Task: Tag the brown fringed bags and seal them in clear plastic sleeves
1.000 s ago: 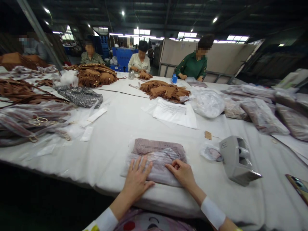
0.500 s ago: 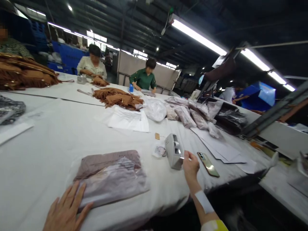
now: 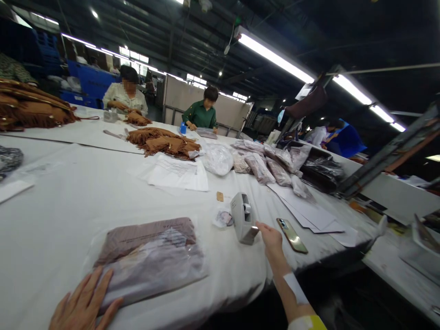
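My left hand (image 3: 82, 300) lies flat with its fingers spread on the lower left corner of a clear plastic bag (image 3: 161, 270). Inside that bag is a folded mauve-brown item (image 3: 147, 233); its exact kind does not show. My right hand (image 3: 273, 240) is at the front end of a grey tape dispenser (image 3: 242, 217), thumb and forefinger pinched at the cutting edge on the end of the clear tape (image 3: 255, 227). A small clear packet (image 3: 224, 218) and a brown tag (image 3: 220, 196) lie to the left of the dispenser.
Right of my right hand lies a phone (image 3: 292, 236), with white paper sheets (image 3: 309, 211) behind it. Farther back are several bagged items (image 3: 259, 167), white plastic bags (image 3: 178, 172) and brown fringed bags (image 3: 165, 142). Co-workers (image 3: 202, 112) sit across the white-covered table (image 3: 62, 197).
My right hand's fingertips have come down and closer against the dispenser's front edge. The left hand stays on the bag. The whole view has shifted slightly.
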A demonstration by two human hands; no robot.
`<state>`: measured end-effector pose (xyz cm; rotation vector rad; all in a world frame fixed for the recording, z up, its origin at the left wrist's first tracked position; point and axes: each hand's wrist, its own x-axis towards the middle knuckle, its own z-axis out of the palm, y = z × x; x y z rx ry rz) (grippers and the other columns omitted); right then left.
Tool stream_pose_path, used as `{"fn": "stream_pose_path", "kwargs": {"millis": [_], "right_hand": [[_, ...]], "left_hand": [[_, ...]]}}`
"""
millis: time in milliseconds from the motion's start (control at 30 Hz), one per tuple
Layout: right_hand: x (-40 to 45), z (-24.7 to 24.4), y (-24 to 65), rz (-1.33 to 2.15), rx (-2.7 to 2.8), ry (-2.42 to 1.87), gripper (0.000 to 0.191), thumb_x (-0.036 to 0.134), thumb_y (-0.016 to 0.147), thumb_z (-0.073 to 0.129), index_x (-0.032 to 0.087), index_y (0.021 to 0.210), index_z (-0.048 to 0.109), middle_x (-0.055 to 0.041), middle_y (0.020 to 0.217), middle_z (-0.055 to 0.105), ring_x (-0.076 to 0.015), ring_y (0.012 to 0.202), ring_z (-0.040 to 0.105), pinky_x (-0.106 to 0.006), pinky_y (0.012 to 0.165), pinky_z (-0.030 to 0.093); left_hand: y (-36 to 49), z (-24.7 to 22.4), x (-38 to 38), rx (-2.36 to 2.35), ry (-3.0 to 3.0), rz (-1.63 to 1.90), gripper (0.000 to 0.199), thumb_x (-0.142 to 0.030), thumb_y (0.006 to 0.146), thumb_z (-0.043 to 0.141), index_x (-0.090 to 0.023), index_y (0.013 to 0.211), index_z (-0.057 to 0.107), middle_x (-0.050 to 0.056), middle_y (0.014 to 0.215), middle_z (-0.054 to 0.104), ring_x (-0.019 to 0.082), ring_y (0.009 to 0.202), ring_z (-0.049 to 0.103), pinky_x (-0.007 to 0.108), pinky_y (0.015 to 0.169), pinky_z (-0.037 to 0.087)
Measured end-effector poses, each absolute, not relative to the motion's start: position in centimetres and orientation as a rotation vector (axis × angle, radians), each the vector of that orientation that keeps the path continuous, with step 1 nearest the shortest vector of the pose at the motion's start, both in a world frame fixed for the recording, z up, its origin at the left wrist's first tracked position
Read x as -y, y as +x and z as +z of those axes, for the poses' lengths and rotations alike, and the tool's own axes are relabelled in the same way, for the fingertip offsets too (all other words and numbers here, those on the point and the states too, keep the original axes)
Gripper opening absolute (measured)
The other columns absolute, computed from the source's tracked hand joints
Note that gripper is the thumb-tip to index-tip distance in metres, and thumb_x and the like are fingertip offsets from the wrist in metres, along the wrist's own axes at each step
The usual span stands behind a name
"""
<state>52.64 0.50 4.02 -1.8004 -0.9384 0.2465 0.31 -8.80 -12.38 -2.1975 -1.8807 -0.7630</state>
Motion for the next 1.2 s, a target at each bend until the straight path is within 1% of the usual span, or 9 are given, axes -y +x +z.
{"fn": "stream_pose_path", "kwargs": {"millis": [133, 233, 367, 500, 633, 767, 967, 1067, 1200], "right_hand": [[2.5, 2.6, 52.3, 0.311, 0.780, -1.798, 0.038, 0.050, 0.058, 0.070, 0.015, 0.073, 0.070, -0.0123, 0.090, 0.073, -0.0274, 0.089, 0.066, -0.033, 0.072, 0.052], [3.7, 1.0, 51.7, 0.430, 0.728, -1.777, 0.038, 0.052, 0.058, 0.070, 0.016, 0.069, 0.068, -0.0098, 0.074, 0.072, -0.0246, 0.075, 0.067, -0.033, 0.063, 0.054], [3.5, -0.5, 51.3, 0.504, 0.710, -1.736, 0.045, 0.060, 0.055, 0.069, 0.017, 0.062, 0.063, -0.0061, 0.057, 0.066, -0.0185, 0.052, 0.061, -0.030, 0.048, 0.051], [3.4, -1.1, 51.2, 0.449, 0.734, -1.748, 0.053, 0.069, 0.051, 0.067, 0.017, 0.058, 0.059, -0.0028, 0.047, 0.058, -0.0152, 0.042, 0.054, -0.028, 0.041, 0.047], [4.8, -1.0, 50.6, 0.389, 0.834, -1.798, 0.058, 0.074, 0.056, 0.060, 0.017, 0.059, 0.060, -0.0023, 0.044, 0.056, -0.0156, 0.040, 0.052, -0.029, 0.041, 0.046], [5.4, 1.5, 48.6, 0.388, 1.089, -1.803, 0.053, 0.067, 0.063, 0.061, 0.015, 0.073, 0.067, -0.0042, 0.057, 0.064, -0.0184, 0.052, 0.058, -0.030, 0.050, 0.049], [4.5, 9.0, 40.7, 0.428, 1.744, -1.548, 0.028, 0.048, 0.079, 0.063, 0.021, 0.080, 0.069, -0.0053, 0.081, 0.070, -0.0202, 0.075, 0.062, -0.031, 0.073, 0.049], [4.1, 12.4, 35.9, 0.471, 2.218, -1.245, 0.024, 0.039, 0.089, 0.054, 0.021, 0.081, 0.068, -0.0047, 0.077, 0.067, -0.0179, 0.072, 0.061, -0.029, 0.071, 0.048], [2.9, 15.3, 29.8, 0.699, 2.594, -0.946, 0.025, 0.036, 0.093, 0.050, 0.022, 0.086, 0.070, -0.0045, 0.077, 0.066, -0.0159, 0.072, 0.059, -0.026, 0.068, 0.046]], "left_hand": [[0.4, -11.0, 9.3, 1.828, -2.263, -0.782, 0.065, -0.050, 0.086, 0.037, -0.026, 0.147, 0.027, 0.012, 0.146, 0.043, 0.034, 0.132, 0.038, 0.055, 0.102, 0.035], [0.4, -10.2, 9.6, 1.792, -2.330, -0.765, 0.062, -0.049, 0.087, 0.036, -0.025, 0.144, 0.033, 0.013, 0.142, 0.047, 0.034, 0.132, 0.038, 0.055, 0.102, 0.035], [0.4, -9.9, 9.8, 1.790, -2.328, -0.756, 0.057, -0.050, 0.088, 0.034, -0.026, 0.140, 0.040, 0.012, 0.142, 0.047, 0.034, 0.134, 0.036, 0.056, 0.103, 0.034], [0.5, -9.9, 9.6, 1.783, -2.282, -0.813, 0.057, -0.050, 0.089, 0.033, -0.027, 0.141, 0.039, 0.011, 0.144, 0.045, 0.033, 0.134, 0.036, 0.054, 0.103, 0.035], [0.4, -10.3, 9.3, 1.837, -2.226, -0.759, 0.062, -0.052, 0.089, 0.034, -0.023, 0.144, 0.034, 0.013, 0.147, 0.040, 0.033, 0.132, 0.038, 0.053, 0.103, 0.034], [0.3, -10.7, 9.0, 1.888, -2.190, -0.646, 0.066, -0.053, 0.089, 0.037, -0.018, 0.144, 0.033, 0.015, 0.147, 0.040, 0.033, 0.132, 0.038, 0.052, 0.104, 0.033], [0.3, -9.6, 8.9, 1.894, -2.171, -0.636, 0.053, -0.043, 0.095, 0.031, -0.017, 0.139, 0.043, 0.013, 0.144, 0.046, 0.029, 0.130, 0.043, 0.050, 0.105, 0.033], [-0.1, -8.9, 9.2, 1.906, -2.158, -0.619, 0.052, -0.042, 0.095, 0.030, -0.017, 0.139, 0.043, 0.014, 0.142, 0.048, 0.030, 0.128, 0.045, 0.052, 0.104, 0.033], [-0.8, -7.7, 9.9, 1.952, -2.129, -0.602, 0.051, -0.040, 0.096, 0.032, -0.016, 0.139, 0.043, 0.014, 0.141, 0.049, 0.028, 0.128, 0.046, 0.049, 0.104, 0.034]]}}
